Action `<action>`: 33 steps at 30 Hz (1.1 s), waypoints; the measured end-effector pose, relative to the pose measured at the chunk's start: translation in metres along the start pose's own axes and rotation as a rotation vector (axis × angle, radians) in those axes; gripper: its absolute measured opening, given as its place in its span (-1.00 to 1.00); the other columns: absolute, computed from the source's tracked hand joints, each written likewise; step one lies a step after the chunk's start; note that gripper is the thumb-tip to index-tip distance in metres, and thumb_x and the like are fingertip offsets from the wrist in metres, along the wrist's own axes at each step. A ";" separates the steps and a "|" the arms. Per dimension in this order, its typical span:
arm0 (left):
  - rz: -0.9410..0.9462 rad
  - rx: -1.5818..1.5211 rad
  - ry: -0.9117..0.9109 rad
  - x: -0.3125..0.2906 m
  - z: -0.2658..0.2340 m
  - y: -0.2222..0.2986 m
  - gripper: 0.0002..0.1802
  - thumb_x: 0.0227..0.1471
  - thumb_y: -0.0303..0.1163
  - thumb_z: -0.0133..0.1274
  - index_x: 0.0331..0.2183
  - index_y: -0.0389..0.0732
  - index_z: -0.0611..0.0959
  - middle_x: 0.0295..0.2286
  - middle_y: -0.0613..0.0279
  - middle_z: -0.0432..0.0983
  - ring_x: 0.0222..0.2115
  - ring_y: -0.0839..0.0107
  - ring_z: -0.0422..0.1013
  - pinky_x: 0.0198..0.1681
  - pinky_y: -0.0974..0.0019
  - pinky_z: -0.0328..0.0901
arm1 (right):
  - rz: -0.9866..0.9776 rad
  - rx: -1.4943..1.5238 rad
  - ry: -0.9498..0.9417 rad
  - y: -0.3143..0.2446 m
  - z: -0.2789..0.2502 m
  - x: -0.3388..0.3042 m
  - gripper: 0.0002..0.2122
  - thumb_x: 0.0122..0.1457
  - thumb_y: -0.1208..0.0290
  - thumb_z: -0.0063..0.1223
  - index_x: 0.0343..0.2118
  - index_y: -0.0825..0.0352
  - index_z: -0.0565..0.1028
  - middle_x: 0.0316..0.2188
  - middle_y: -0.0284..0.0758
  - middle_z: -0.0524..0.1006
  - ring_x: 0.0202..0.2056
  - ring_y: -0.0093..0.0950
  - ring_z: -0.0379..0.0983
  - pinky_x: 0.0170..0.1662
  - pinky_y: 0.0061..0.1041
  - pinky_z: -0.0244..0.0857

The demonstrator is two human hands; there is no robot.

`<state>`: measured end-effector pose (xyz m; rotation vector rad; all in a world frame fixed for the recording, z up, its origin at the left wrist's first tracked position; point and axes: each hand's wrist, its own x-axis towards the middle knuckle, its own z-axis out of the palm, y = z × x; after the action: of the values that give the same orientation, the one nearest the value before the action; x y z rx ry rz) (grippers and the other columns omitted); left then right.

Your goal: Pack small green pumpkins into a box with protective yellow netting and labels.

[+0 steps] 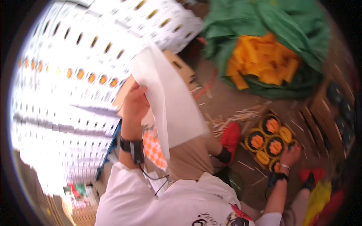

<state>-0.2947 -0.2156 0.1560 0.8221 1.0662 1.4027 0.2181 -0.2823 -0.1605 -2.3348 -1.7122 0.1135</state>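
Observation:
My left hand (137,101) is raised and closed on the edge of a large white sheet of paper (171,101). The sheet hangs folded in front of my legs. Lower right, my right hand (290,155) reaches into the corner of a shallow box (247,150) on the floor. Its fingers curl over a dark round piece (291,144), mostly covered by the hand. Round pieces with black frilled rims and orange centres (274,147) fill the box, with smaller yellow ones (285,133) between them.
White cartons (79,49) are stacked high on the left. A green sack (260,19) full of orange strips (264,56) stands at the far right. Thin wooden-looking strips (237,120) litter the floor near my red shoe (230,139). Dark round things (341,109) lie at the right edge.

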 end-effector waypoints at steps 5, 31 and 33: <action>0.284 0.225 0.525 -0.073 -0.105 0.083 -0.64 -0.10 -0.62 -0.19 -0.16 -0.32 0.36 -0.22 0.10 0.37 -0.19 0.32 0.32 -0.11 0.29 0.24 | -0.064 -0.166 -0.139 -0.008 -0.004 0.000 -0.61 0.09 0.31 -0.13 0.02 0.18 0.22 0.00 -0.06 0.13 0.05 -0.17 0.02 0.05 -0.20 -0.05; -0.063 0.900 0.642 0.178 -0.154 -0.181 -0.57 -0.20 -0.13 0.03 -0.42 -0.35 0.57 -0.47 -0.07 0.48 -0.45 0.17 0.45 -0.37 0.24 0.32 | 0.300 0.336 -0.351 -0.094 -0.114 -0.075 -0.73 0.08 0.31 -0.15 -0.26 0.41 0.43 -0.42 -0.14 0.47 -0.35 -0.21 0.39 -0.13 -0.30 0.18; -0.192 1.038 0.767 0.216 -0.146 -0.182 -0.49 -0.21 -0.03 0.05 -0.46 -0.37 0.56 -0.47 -0.14 0.47 -0.41 0.03 0.42 -0.32 0.16 0.30 | 0.030 0.130 -0.272 -0.080 -0.111 -0.082 -0.72 0.05 0.23 -0.13 -0.23 0.25 0.43 -0.34 -0.13 0.47 -0.33 -0.18 0.41 -0.26 -0.34 0.28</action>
<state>-0.3911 -0.0320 -0.0848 0.8426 2.4996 0.9347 0.1409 -0.3544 -0.0404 -2.3353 -1.7283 0.5542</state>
